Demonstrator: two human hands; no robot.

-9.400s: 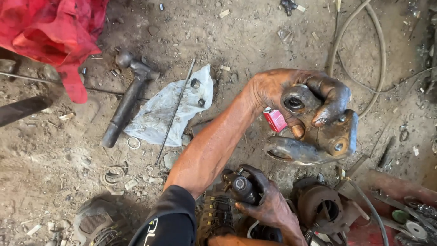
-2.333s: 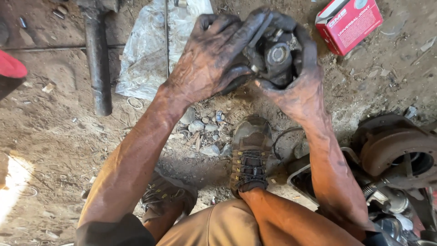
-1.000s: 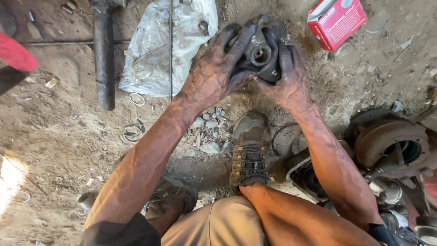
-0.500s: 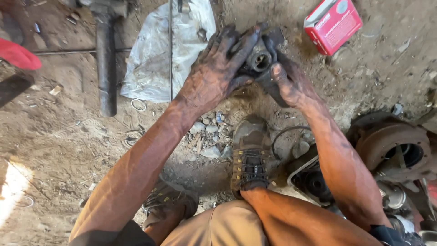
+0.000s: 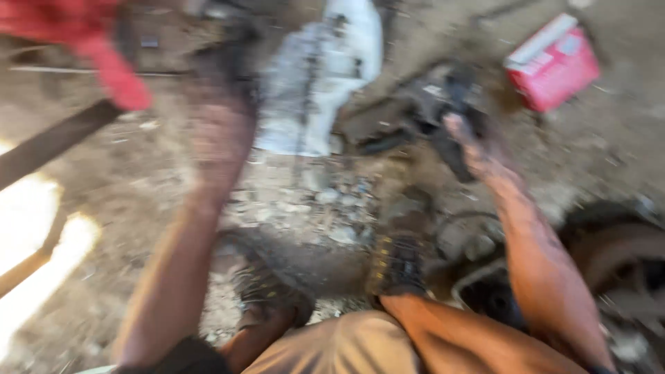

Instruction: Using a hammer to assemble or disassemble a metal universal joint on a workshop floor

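The head view is heavily blurred by motion. A dark greasy metal part point(image 5: 422, 107) lies on the dirt ground at upper centre. My right hand point(image 5: 474, 145) stays on its right side, fingers around its edge. My left hand point(image 5: 222, 93) is off the part and far to the upper left, over a dark heavy tool point(image 5: 232, 41) by a crumpled white plastic sheet point(image 5: 318, 83). The blur hides whether that hand grips anything.
A red box point(image 5: 554, 62) lies at upper right and a red cloth point(image 5: 90, 48) at upper left. A dark bar point(image 5: 55, 142) crosses the left side. Rusty machine parts point(image 5: 616, 256) sit at right. My shoes point(image 5: 402, 256) rest on the gravel below the part.
My left hand has let go of the metal part and swung left toward the dark tool. The right hand stays with the part. The view has shifted.
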